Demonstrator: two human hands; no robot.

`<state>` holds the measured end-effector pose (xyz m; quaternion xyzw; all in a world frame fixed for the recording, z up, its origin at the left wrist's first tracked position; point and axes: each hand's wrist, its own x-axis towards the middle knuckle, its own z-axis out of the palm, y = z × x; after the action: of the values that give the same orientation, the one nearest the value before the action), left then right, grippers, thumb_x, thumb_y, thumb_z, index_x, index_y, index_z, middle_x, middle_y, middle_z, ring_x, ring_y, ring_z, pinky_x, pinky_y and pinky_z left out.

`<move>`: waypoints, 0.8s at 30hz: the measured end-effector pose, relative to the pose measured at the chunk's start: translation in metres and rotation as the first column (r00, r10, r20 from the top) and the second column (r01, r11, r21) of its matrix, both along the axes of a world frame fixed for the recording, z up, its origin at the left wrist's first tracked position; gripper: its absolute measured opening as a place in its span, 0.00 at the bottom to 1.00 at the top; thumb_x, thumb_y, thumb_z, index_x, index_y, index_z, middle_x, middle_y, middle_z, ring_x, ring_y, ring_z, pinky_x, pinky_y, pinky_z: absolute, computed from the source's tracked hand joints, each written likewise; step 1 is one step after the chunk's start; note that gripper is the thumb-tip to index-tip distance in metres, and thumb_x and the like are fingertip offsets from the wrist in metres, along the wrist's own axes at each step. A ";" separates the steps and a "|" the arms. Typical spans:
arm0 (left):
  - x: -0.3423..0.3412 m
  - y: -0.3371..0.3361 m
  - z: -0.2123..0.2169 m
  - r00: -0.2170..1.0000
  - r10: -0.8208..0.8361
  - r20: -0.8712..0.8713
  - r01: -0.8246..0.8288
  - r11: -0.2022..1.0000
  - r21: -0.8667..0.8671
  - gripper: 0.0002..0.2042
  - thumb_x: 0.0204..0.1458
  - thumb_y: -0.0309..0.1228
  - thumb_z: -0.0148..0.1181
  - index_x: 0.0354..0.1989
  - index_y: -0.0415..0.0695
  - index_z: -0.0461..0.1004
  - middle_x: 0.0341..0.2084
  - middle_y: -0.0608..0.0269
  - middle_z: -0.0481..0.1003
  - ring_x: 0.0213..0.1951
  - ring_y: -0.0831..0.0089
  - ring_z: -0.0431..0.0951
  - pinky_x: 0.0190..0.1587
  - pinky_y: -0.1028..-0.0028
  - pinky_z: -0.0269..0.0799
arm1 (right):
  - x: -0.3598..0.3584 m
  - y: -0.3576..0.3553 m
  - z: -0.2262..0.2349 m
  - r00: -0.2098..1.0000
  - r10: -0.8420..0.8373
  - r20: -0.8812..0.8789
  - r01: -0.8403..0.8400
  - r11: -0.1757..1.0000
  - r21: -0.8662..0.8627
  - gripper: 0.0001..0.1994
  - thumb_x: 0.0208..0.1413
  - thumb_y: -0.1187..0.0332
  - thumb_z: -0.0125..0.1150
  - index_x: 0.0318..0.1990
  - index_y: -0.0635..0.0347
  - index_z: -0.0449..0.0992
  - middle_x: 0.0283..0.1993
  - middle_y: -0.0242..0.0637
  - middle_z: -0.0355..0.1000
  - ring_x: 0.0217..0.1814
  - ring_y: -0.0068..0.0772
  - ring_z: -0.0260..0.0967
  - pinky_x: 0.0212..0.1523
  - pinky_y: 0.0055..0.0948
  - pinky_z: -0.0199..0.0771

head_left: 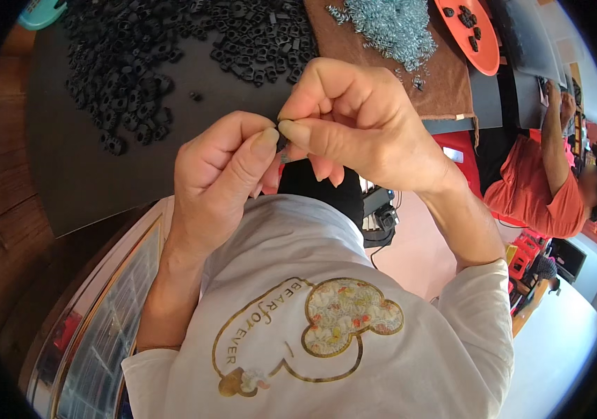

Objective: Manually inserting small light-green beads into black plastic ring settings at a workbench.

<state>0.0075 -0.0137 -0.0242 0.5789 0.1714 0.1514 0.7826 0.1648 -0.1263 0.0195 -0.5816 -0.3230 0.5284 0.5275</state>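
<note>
Fingertips of both your hands meet over a small black plastic part (pixel 283 143), which sits pinched between them above the near edge of the dark table mat (pixel 82 174). Your left hand (pixel 218 181) is curled nearly closed, thumb pressed against the part from the left. Your right hand (pixel 354 126) is closed too, thumb and forefinger clamped on the same part from the right; most of the part is hidden by your fingers. Beyond your hands lies a wide heap of small black plastic pieces (pixel 172 49) on the mat. To its right, a pile of small silvery metal springs (pixel 389 24) rests on a brown cloth (pixel 445 84), near an orange oval tray (pixel 469 31). Another person in an orange shirt (pixel 532 188) sits at the far right.
</note>
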 end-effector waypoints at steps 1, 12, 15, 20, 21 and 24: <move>0.000 0.000 0.000 1.000 -0.001 -0.001 0.001 1.000 0.000 0.09 0.63 0.31 0.52 0.35 0.37 0.74 0.19 0.70 0.72 0.20 0.87 0.65 0.22 0.85 0.60 | 0.000 0.000 0.001 1.000 0.003 0.020 -0.003 1.000 -0.002 0.04 0.59 0.73 0.60 0.35 0.64 0.72 0.27 0.31 0.74 0.22 0.14 0.68 0.20 0.15 0.68; 0.006 -0.002 0.001 0.997 0.081 -0.009 -0.081 0.984 -0.156 0.12 0.64 0.35 0.50 0.36 0.39 0.73 0.22 0.68 0.74 0.21 0.84 0.69 0.24 0.84 0.67 | 0.001 0.007 -0.017 0.882 -0.071 0.466 -0.018 0.982 0.185 0.08 0.58 0.70 0.59 0.33 0.68 0.72 0.25 0.39 0.72 0.24 0.30 0.71 0.26 0.30 0.71; 0.004 0.001 0.002 0.999 -0.008 -0.045 0.000 0.986 -0.169 0.11 0.64 0.34 0.51 0.36 0.39 0.73 0.22 0.67 0.74 0.21 0.84 0.70 0.25 0.84 0.69 | 0.004 0.008 -0.022 0.740 -0.148 0.656 -0.136 0.922 0.362 0.10 0.56 0.68 0.60 0.30 0.67 0.72 0.24 0.42 0.69 0.24 0.43 0.70 0.28 0.36 0.70; 0.002 0.003 -0.002 1.000 -0.012 -0.024 0.009 0.992 -0.127 0.11 0.63 0.34 0.52 0.37 0.38 0.75 0.23 0.66 0.76 0.22 0.84 0.71 0.25 0.84 0.69 | 0.000 0.000 -0.002 0.417 -0.037 0.908 -0.296 0.939 0.174 0.16 0.50 0.67 0.67 0.41 0.70 0.73 0.30 0.45 0.70 0.26 0.46 0.70 0.26 0.35 0.72; 0.001 0.003 -0.002 1.000 -0.016 -0.016 0.014 0.994 -0.107 0.11 0.62 0.34 0.53 0.37 0.38 0.75 0.24 0.66 0.77 0.23 0.84 0.72 0.25 0.84 0.69 | -0.001 0.000 -0.005 0.316 -0.092 0.944 -0.319 0.927 0.197 0.22 0.46 0.62 0.70 0.42 0.68 0.72 0.28 0.42 0.68 0.25 0.43 0.69 0.24 0.34 0.71; 0.002 0.006 0.008 0.989 -0.064 -0.136 0.034 0.977 -0.210 0.10 0.62 0.33 0.54 0.36 0.38 0.76 0.25 0.65 0.79 0.24 0.84 0.74 0.25 0.84 0.68 | 0.001 0.002 -0.004 0.106 -0.134 0.985 -0.353 0.921 0.163 0.22 0.42 0.58 0.71 0.38 0.66 0.72 0.26 0.38 0.66 0.23 0.38 0.68 0.21 0.33 0.69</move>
<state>0.0099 -0.0081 -0.0165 0.5076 0.2271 0.0718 0.8280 0.1659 -0.1246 0.0151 -0.6488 -0.7243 -0.0247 0.2320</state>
